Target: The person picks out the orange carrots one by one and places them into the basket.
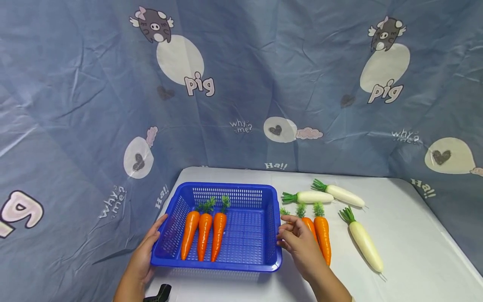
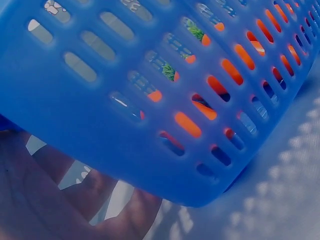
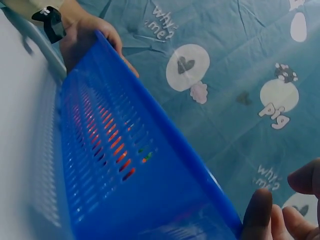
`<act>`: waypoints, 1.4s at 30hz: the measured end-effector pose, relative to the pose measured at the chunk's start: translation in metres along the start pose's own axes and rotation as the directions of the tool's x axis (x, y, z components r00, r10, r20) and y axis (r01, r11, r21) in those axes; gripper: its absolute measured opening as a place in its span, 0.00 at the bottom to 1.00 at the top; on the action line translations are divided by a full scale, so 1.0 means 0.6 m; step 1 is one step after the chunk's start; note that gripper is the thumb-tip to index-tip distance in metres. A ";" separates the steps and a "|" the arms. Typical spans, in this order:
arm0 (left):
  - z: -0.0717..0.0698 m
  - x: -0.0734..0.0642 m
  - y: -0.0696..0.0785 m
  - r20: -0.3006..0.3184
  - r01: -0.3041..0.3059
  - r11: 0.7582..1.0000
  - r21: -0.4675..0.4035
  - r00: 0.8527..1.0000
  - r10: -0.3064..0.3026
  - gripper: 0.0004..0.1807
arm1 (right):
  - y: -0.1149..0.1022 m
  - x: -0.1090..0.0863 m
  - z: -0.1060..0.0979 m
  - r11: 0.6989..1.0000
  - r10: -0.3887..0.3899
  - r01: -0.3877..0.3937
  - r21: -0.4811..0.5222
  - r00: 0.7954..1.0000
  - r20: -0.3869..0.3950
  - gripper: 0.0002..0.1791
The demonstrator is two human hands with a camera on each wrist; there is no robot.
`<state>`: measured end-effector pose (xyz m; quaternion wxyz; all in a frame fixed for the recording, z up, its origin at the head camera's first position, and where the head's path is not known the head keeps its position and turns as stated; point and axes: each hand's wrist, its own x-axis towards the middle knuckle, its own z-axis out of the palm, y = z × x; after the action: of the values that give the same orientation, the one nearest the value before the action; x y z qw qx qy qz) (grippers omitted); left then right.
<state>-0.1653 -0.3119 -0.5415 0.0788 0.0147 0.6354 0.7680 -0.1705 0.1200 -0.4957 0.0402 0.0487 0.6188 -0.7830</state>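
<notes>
A blue plastic basket (image 1: pixel 245 235) with slotted walls holds three orange carrots (image 1: pixel 204 235) with green tops, lying side by side at its left. My left hand (image 1: pixel 145 251) holds the basket's left side; in the left wrist view its spread fingers (image 2: pixel 90 195) show past the basket's edge. At the basket's right rim, my right hand (image 1: pixel 302 247) has loosely bent fingers and touches the edge. In the right wrist view these fingers (image 3: pixel 260 212) are spaced apart beside the rim. More carrots (image 1: pixel 322 239) lie partly hidden behind my right hand.
Several white radishes with green stalks lie on the right of the white table (image 1: pixel 407 235): one radish (image 1: pixel 366 247) at the front and two at the back, including the far radish (image 1: pixel 345 196). A blue patterned cloth (image 1: pixel 241 84) hangs behind and at the left.
</notes>
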 end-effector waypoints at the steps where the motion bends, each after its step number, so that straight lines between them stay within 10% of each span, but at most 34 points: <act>1: 0.000 0.000 0.000 -0.002 0.002 1.000 0.000 1.000 -0.002 0.30 | 0.001 0.000 -0.003 1.000 0.003 -0.003 -0.001 1.000 -0.005 0.23; 23: 0.003 0.002 0.001 -0.028 0.035 0.999 0.007 0.999 -0.035 0.30 | 0.020 0.010 -0.068 0.986 0.053 -0.062 -0.153 0.997 -0.065 0.27; 42: -0.007 -0.001 -0.011 0.074 -0.063 0.995 -0.074 0.995 0.068 0.30 | 0.034 0.021 -0.109 0.986 0.038 -0.059 -0.154 0.990 -0.139 0.25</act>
<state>-0.1648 -0.3151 -0.5487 0.0782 0.0622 0.6031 0.7914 -0.1786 0.1788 -0.5320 0.0209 0.1135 0.6786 -0.7254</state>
